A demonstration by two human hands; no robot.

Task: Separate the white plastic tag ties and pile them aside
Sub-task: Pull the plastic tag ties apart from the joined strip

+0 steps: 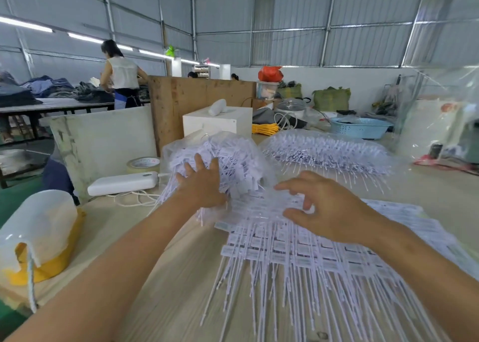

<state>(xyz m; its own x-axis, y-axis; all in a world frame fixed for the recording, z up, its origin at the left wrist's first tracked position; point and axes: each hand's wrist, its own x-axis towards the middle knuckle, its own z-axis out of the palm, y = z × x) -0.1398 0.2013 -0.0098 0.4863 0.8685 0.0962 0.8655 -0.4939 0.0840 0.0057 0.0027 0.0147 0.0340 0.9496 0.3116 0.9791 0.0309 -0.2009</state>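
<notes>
Left hand [201, 183], fingers spread, presses heaped bundle of white plastic tag ties [233, 160] in clear bag. Right hand [324, 206], fingers loosely curled, rests on flat sheet of ties [298, 253] on pale wooden desk [160, 277], w/ nothing gripped.

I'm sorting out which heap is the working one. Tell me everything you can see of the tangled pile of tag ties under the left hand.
The tangled pile of tag ties is a rounded heap of white plastic ties, flat rectangular tags and thin tails jumbled in all directions. Clear plastic film, seemingly a bag, shows around its top and left side. It sits on the wooden table, behind the flat sheet of joined ties. The left hand rests against its near side, fingers spread.
</notes>
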